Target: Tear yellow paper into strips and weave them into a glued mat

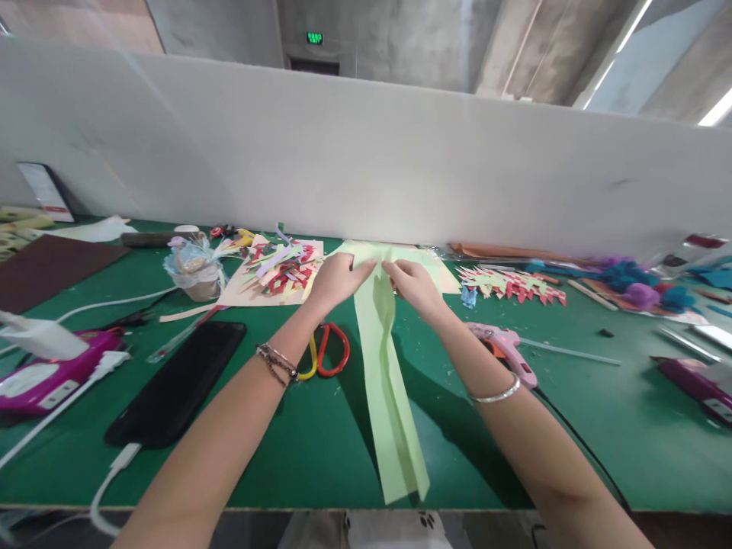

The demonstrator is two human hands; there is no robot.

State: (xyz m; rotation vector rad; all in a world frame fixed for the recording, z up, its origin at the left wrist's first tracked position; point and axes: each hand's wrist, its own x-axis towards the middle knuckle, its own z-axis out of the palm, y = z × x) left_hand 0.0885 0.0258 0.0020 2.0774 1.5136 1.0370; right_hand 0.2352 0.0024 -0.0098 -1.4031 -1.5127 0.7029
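While both of your hands are raised over the green table (320, 450), the findings read as follows.

Left hand: your left hand (337, 280) is closed in a pinch on the upper left edge of the pale green paper strip (389, 381); a beaded bracelet (277, 362) sits on that wrist.

Right hand: your right hand (415, 288) pinches the same strip at its upper right, just beside the left hand; a silver bangle (495, 396) circles that wrist.

Paper strip: folded lengthwise, it hangs from your fingers and runs toward you, its lower end lying at the near table edge. Its top overlaps a second pale green sheet (423, 259) lying flat by the white partition (366, 152).

Left of the strip: scissors with red and yellow handles (325, 351) lie partly under your left forearm; a black phone (177, 381) with a white cable rests nearer you; a pile of cut paper pieces (280, 271) sits on a cream sheet; a wrapped pot (197, 271) stands beside it.

Right of the strip: a pink glue gun (506, 347) lies close under your right wrist, a glue stick (572, 351) beyond it; red and yellow zigzag cutouts (512, 284) lie farther back.

Far left: a magenta device (46, 374) sits at the table's edge.
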